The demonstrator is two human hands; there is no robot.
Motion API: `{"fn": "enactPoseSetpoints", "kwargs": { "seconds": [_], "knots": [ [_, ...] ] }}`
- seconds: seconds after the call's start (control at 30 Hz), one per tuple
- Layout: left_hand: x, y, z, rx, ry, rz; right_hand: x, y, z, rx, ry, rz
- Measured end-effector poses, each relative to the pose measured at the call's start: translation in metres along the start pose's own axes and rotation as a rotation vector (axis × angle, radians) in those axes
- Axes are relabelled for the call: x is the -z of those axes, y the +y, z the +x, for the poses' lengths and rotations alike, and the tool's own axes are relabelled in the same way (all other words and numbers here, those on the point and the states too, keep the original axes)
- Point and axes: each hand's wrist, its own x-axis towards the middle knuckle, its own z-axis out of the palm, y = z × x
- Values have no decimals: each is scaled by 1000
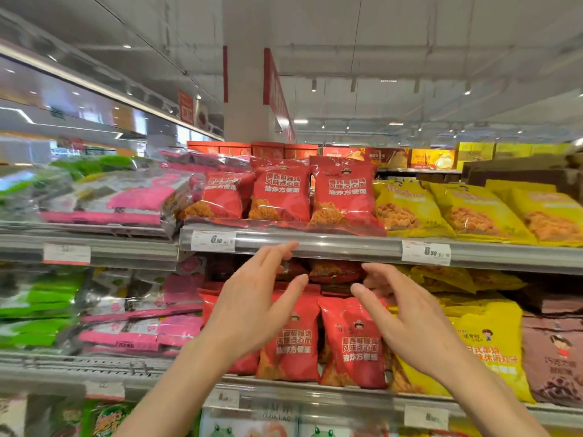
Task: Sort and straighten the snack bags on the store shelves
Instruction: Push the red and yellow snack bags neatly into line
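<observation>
Red snack bags (280, 192) stand upright on the top shelf (315, 242) in the middle of the view. More red snack bags (356, 345) stand on the shelf below, with other red bags lying flat behind them (334, 271). My left hand (255, 310) is raised in front of the lower red bags, fingers spread, fingertips near the top shelf's front rail. My right hand (407, 316) is level with it to the right, fingers apart and curled a little. Neither hand holds anything.
Yellow snack bags (467, 209) fill the right of both shelves, with brown bags (555, 351) at the far right. Pink (126, 200) and green packs (34, 298) lie stacked on the left. Price tags (426, 252) hang on the rail. A white pillar (246, 89) rises behind.
</observation>
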Motion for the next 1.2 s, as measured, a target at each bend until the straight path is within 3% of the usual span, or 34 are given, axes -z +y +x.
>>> {"fn": "enactPoseSetpoints", "kwargs": {
  "seconds": [0.37,0.6,0.77,1.03,1.2],
  "knots": [
    [27,-25,76,-46,-74,124,39,-20,87,161,63,-299],
    [12,-53,130,3,-57,338,23,-28,144,213,128,-552],
    [-12,-59,162,10,-123,404,-7,-36,177,153,53,-544],
    [-24,-74,179,109,-393,462,-18,-16,193,-3,-152,-497],
    [-22,-74,178,136,-373,373,-18,-15,196,0,-196,-501]
  ]
}}
